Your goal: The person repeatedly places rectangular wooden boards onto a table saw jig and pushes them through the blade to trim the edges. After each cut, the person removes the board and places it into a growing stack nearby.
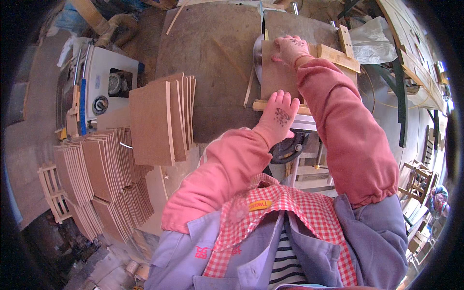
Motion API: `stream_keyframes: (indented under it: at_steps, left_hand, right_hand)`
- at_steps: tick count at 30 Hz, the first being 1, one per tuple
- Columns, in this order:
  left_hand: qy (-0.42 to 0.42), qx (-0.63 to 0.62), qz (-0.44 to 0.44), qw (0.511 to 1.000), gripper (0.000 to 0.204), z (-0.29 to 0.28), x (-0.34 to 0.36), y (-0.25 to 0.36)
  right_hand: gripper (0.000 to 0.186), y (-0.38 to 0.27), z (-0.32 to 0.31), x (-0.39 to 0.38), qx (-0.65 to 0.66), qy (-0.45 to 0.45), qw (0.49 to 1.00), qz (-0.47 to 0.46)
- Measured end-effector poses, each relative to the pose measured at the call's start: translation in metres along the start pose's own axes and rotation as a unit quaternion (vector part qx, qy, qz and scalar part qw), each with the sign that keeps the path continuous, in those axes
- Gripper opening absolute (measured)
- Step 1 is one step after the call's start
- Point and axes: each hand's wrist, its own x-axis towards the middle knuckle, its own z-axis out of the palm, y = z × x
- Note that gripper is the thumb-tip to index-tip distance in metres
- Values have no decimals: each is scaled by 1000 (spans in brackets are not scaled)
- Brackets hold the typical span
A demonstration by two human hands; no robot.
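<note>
My left hand spread over pale straight wooden strip and flat brown wooden board, likely to steady board beside curved grey metal blade. My right hand on far end; can't tell if gripping.

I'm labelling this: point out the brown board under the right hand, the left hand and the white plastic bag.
Brown board (pixel 274 77): head view, on its upper face.
Left hand (pixel 280 116): head view, back of the hand.
White plastic bag (pixel 372 41): head view, crumpled middle.
</note>
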Motion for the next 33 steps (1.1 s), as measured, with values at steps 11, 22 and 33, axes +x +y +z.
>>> stream_keyframes:
  at_steps: [11, 22, 33]
  left_hand:
    - [-1, -20, -1, 1000, 107, -8, 27, -16]
    - [38, -6, -1, 999, 96, -6, 41, -24]
    - [12, -39, 2, 999, 109, 4, -28, 17]
  right_hand:
    - [63, 6, -10, 29, -3, -17, 1000, 19]
    - [63, 8, -12, 46, 0, -18, 999, 35]
    - [53, -7, 12, -33, 47, 27, 999, 1]
